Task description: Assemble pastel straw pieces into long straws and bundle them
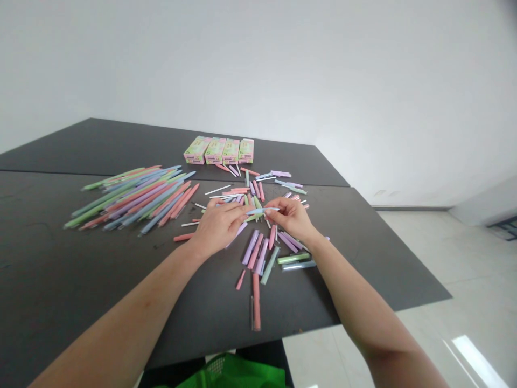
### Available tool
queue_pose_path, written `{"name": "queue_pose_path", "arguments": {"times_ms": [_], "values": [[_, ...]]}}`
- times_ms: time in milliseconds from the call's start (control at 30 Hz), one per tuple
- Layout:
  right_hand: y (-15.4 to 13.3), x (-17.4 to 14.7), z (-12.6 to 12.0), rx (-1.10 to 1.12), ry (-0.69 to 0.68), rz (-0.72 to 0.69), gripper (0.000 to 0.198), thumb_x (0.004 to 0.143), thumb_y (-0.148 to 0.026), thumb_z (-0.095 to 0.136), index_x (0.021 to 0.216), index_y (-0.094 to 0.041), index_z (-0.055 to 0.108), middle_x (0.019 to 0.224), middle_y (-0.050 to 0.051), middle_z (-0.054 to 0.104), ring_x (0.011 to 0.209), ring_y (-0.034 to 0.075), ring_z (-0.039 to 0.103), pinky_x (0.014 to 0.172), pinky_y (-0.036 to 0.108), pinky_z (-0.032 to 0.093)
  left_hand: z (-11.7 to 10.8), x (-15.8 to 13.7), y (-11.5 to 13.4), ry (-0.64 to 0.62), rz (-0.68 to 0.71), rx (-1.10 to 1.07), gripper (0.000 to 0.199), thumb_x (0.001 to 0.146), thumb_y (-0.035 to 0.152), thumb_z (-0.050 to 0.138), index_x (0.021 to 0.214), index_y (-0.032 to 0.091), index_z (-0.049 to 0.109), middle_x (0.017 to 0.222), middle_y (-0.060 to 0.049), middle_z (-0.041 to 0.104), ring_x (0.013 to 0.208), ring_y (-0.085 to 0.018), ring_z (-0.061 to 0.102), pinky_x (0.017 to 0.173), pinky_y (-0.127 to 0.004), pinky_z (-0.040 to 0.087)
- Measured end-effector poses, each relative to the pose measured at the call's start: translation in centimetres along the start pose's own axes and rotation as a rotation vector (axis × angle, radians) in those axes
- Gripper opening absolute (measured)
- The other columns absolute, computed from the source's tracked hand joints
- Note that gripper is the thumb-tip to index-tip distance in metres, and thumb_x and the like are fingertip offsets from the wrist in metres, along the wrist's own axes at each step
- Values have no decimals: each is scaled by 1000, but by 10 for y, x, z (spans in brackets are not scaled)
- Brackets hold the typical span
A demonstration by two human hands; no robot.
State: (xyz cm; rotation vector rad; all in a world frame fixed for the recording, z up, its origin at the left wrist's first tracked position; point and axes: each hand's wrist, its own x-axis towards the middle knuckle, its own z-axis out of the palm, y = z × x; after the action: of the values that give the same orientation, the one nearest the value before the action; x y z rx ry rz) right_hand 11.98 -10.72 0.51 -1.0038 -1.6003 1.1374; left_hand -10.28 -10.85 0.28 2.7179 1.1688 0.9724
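Observation:
Between my two hands, above the scattered parts, is a light blue pen barrel (262,210) lying nearly level. My right hand (294,218) pinches its right end with thumb and fingertips. The fingers of my left hand (220,223) close on its left end; the hand's back hides part of that grip. Loose pen parts surround both hands: purple tubes (250,247), a green tube (293,258), pink pieces and thin white sticks (218,189). Closer to me, a pink tube (256,302) lies lengthwise with a clear piece beside it.
On the left a pile of whole-looking pens (135,196) in pink, green, blue and purple spreads over the dark table (100,280). Several pink-and-green boxes (215,150) stand in a row at the back. The table's right edge drops to a tiled floor (464,258).

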Motion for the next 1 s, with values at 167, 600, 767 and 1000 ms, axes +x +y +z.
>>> {"name": "queue_pose_path", "arguments": {"times_ms": [167,600,767,1000], "values": [[-2,-1,1,-46,16,56,34,79,-49,66,77,-15,63,59,1,62,47,8,50,46,21,39,2,-1,2,59,4,17,26,92,19,51,113,24,67,103,-3,74,91,-17,66,85,-37,37],[-4,-1,2,-182,26,104,53,86,-59,51,57,-15,57,41,-3,48,36,6,36,39,21,27,1,-1,4,78,30,25,25,93,20,50,111,25,67,106,-3,73,94,-18,66,86,-39,37],[-7,0,1,-69,-22,53,37,83,-52,60,79,-16,63,51,-5,51,44,7,42,44,21,34,2,-1,2,58,-1,11,26,93,20,50,112,25,67,103,-2,73,91,-17,65,86,-38,37],[3,3,-3,53,-11,29,31,71,-40,75,87,-17,62,70,0,65,58,10,56,52,22,42,4,-2,-1,68,-1,-11,25,94,22,50,111,25,67,103,-3,74,93,-17,65,85,-37,37]]}}
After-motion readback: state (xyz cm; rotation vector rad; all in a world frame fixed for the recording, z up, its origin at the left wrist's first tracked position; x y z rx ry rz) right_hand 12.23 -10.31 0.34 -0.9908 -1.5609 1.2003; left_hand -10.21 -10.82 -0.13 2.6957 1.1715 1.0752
